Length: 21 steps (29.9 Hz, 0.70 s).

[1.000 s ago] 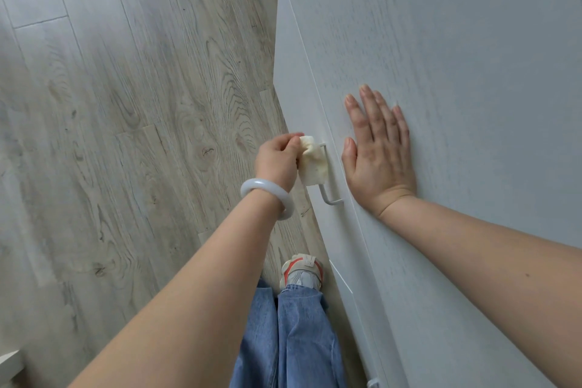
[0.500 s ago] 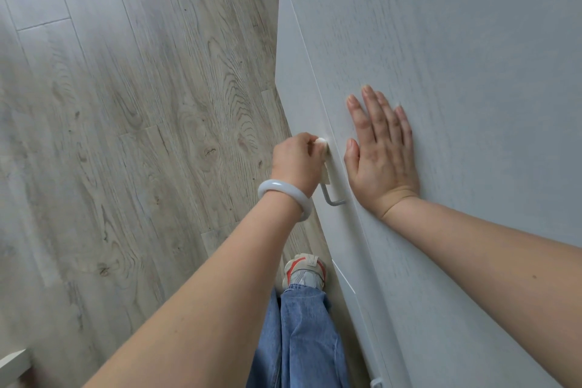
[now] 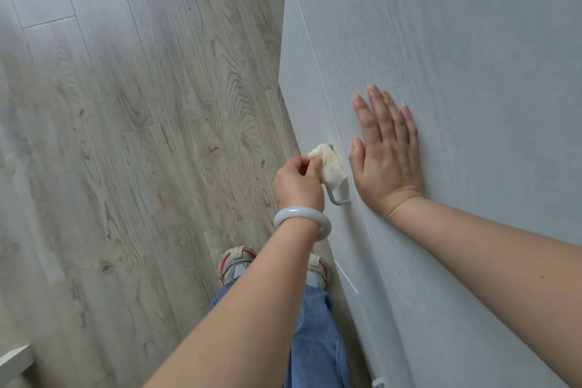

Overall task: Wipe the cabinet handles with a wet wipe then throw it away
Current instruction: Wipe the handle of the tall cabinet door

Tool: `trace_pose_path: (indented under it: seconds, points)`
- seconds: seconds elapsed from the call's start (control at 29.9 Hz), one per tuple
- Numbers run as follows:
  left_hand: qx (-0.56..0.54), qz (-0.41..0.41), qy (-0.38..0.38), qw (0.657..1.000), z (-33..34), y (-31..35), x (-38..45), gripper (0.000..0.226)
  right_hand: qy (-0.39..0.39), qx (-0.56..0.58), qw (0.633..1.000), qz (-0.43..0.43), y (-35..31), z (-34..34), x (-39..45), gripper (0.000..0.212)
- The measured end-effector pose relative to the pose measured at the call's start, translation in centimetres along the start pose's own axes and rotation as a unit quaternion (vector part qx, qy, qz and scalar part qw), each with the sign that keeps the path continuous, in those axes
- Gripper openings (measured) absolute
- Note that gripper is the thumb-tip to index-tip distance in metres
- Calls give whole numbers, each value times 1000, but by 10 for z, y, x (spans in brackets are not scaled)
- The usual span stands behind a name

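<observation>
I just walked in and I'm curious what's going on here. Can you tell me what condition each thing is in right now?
Wet wipe: crumpled, wrapped over the handle, pinched by the left hand.
Handle: mostly covered by the wipe, lower end bare.
Left hand: fingers curled, gripping the wipe.
Right hand: flat, fingers straight, pressing on the cabinet top.
Cabinet: front looks closed.
Bracelet: worn on the left wrist.

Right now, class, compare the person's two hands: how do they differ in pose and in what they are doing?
The left hand is curled, pinching a wet wipe against the cabinet handle; the right hand lies flat, fingers straight, on the cabinet top. The left wrist wears a bangle; the right wrist is bare. Both touch the cabinet.
</observation>
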<state>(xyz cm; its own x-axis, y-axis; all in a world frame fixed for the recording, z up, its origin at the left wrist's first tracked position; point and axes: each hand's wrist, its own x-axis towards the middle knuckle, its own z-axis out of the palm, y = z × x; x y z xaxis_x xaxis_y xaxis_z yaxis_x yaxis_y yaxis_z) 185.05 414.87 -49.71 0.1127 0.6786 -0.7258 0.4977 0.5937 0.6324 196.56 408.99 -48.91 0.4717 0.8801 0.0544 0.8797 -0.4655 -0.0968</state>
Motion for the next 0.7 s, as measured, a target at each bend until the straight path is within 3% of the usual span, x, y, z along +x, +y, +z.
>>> trace_pose_path:
  seconds: [0.17, 0.4, 0.6, 0.7]
  points:
    - [156, 37, -6, 987, -8, -1, 2, 12, 5, -1, 1000, -2, 0, 1, 0, 59]
    - [82, 79, 5, 993, -3, 14, -4, 12, 6, 1, 1000, -2, 0, 2, 0, 60]
    - [-31, -41, 3, 999, 6, -20, -19, 12, 4, 3, 1000, 0, 0, 2, -1, 60]
    - [-20, -43, 7, 999, 8, -13, -16, 10, 3, 2, 1000, 1, 0, 1, 0, 60]
